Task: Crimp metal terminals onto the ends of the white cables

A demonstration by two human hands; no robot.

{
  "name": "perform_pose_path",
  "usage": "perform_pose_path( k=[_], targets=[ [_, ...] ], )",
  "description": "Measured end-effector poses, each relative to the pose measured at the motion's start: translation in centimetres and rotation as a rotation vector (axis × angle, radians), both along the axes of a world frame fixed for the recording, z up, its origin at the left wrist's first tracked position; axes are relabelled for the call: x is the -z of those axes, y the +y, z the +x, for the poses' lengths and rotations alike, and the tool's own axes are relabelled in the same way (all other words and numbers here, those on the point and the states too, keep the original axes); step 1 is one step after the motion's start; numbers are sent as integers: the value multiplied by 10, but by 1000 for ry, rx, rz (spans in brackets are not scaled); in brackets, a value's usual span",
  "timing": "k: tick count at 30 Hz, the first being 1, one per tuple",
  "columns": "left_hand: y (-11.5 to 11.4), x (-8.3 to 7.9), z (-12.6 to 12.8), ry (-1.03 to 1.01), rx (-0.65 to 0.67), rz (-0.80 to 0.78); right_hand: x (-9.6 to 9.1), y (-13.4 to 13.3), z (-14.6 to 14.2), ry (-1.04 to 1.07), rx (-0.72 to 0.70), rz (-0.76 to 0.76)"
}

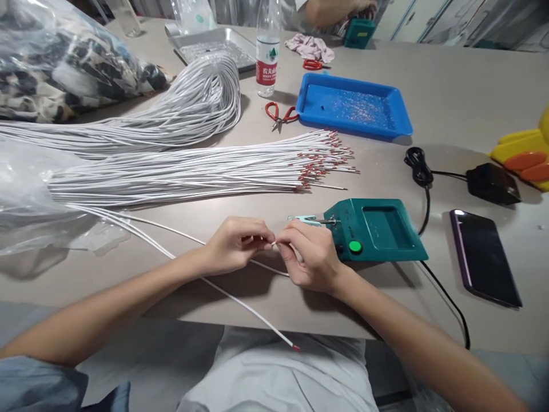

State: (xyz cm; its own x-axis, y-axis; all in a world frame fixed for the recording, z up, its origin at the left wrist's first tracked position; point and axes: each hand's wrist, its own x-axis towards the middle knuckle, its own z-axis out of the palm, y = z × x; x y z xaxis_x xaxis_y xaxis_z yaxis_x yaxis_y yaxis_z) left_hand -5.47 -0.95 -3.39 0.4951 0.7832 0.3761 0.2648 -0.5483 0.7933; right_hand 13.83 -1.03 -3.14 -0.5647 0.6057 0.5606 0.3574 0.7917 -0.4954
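My left hand pinches a thin white cable close to its end, in front of my lap. Fingertips of my right hand close on the same small white tip, so both hands meet there. Just behind and right of my right hand sits a green machine with a lit green button and a metal clip-like head at its left. A loose white cable with a red tip runs under my left forearm and over the table edge. Behind my hands lies a bundle of white cables with red ends.
A looped cable coil, a bottle, red-handled nippers and a blue tray stand farther back. On the right are a phone and a black adapter. Across the table, another person's arm shows beside a second green machine.
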Motion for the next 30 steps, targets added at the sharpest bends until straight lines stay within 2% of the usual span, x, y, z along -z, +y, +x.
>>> perform_pose_path(
  k=[1, 3, 5, 7, 8, 9, 10, 11, 12, 14, 16, 18, 20, 23, 27, 30],
  targets=[
    [0, -1, -3, 46, -21, 230, -2, -2, -1, 51, -22, -136],
    [2, -3, -12, 123, -24, 620, -4, -8, -6, 205, -85, -521],
    [3, -6, -19, 178, 10, 814, -6, -15, -10, 404, -190, -1016],
    [4, -7, -22, 179, 26, 844, -9, -19, -14, 569, -341, -1516],
    [4, -7, -20, 151, 18, 825, -10, -20, -14, 614, -417, -1714],
    [3, -6, -18, 111, 0, 769, -12, -20, -14, 627, -472, -1850],
    [3, -5, -14, 66, -27, 660, -14, -19, -13, 615, -495, -1913],
    [2, -3, -10, 13, -67, 492, -17, -17, -12, 588, -475, -1904],
    [2, -2, -5, -50, -109, 273, -18, -15, -11, 555, -406, -1831],
    [2, -2, 1, -192, -151, -224, -20, -12, -8, 475, -164, -1508],
    [3, -2, 4, -330, -124, -626, -18, -8, -5, 353, 82, -1009],
    [4, -2, 4, -416, -64, -865, -13, -5, -2, 195, 200, -489],
    [5, -2, 2, -457, -29, -987, -7, -1, 0, 29, 201, -114],
    [6, -1, 1, -510, -9, -1085, -3, 4, 3, -158, 160, 180],
    [5, 0, 2, -529, 32, -1133, -3, 9, 6, -262, 142, 392],
    [3, 0, 3, -487, 64, -1115, -1, 9, 4, -260, 113, 399]
  ],
)
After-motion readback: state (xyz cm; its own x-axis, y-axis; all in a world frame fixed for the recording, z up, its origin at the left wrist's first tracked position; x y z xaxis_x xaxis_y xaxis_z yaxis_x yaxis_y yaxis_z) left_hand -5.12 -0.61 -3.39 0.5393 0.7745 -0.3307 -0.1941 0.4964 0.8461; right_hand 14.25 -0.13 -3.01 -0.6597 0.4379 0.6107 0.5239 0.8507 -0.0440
